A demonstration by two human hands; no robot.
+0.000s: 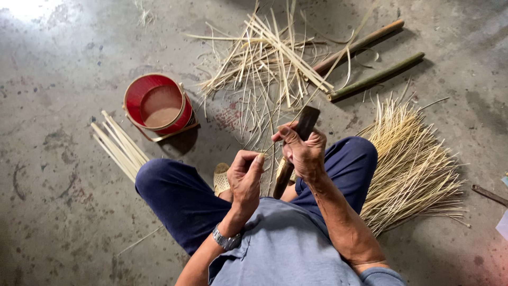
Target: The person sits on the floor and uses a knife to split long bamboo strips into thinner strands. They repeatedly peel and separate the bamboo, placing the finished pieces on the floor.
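Note:
I sit on a concrete floor with knees apart in dark blue trousers. My right hand point(302, 151) grips a dark flat-bladed knife point(305, 123) with its blade pointing away from me. My left hand point(245, 176) pinches the near end of a thin bamboo strip point(270, 146) that runs up to the blade. The two hands are close together above my lap. A metal watch point(226, 241) is on my left wrist.
A red bucket point(157, 104) stands to the left. Pale flat splints point(120, 144) lie beside it. Loose bamboo strips point(267, 58) are heaped ahead, two bamboo poles point(370, 53) beyond them. A fan of thin slivers point(413, 164) lies at my right.

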